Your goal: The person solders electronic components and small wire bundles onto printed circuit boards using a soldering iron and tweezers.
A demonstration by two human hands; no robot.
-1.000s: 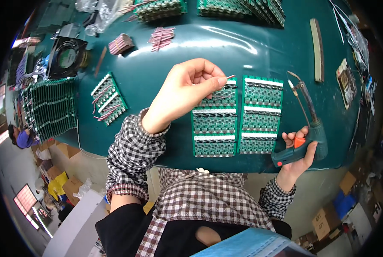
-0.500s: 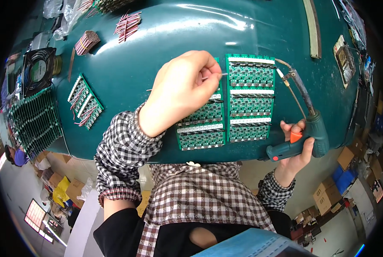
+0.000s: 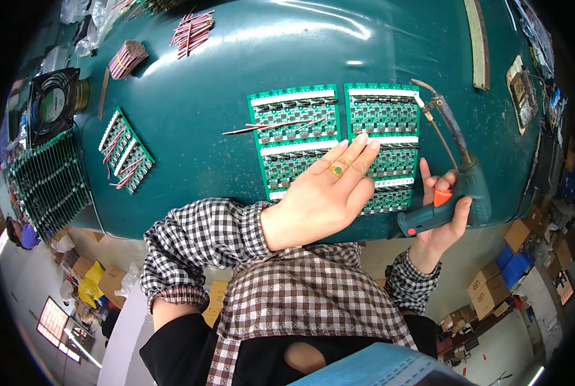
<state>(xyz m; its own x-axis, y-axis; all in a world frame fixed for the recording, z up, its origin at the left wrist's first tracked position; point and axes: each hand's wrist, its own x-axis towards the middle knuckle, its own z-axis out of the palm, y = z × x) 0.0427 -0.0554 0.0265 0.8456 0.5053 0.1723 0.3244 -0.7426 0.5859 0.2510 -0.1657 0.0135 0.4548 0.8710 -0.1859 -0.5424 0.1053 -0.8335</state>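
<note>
My left hand [image 3: 323, 196] rests palm down over the lower part of two green circuit boards, its fingers stretched out and their tips on the right board [image 3: 384, 116]. Several thin wires [image 3: 274, 127] lie across the upper half of the left board [image 3: 294, 109] and stick out past its left edge. In my right hand [image 3: 438, 225], a dark green soldering gun [image 3: 475, 193] with an orange trigger is gripped by its handle. Its bent metal tip and a thin feed tube reach up to the right board's upper right corner. My left hand hides the boards' lower middle.
A smaller board with wires [image 3: 125, 151] lies at the left, beside a rack of upright boards [image 3: 49, 180] and a black fan [image 3: 53, 106]. Farther back are a banded wire bundle [image 3: 128, 59] and loose wires [image 3: 191, 33]. A wooden strip [image 3: 477, 45] lies far right.
My left hand has moved down and right from the left board's upper part, its pinch opening into straight fingers. Wires now lie on that board. The soldering gun has barely moved.
</note>
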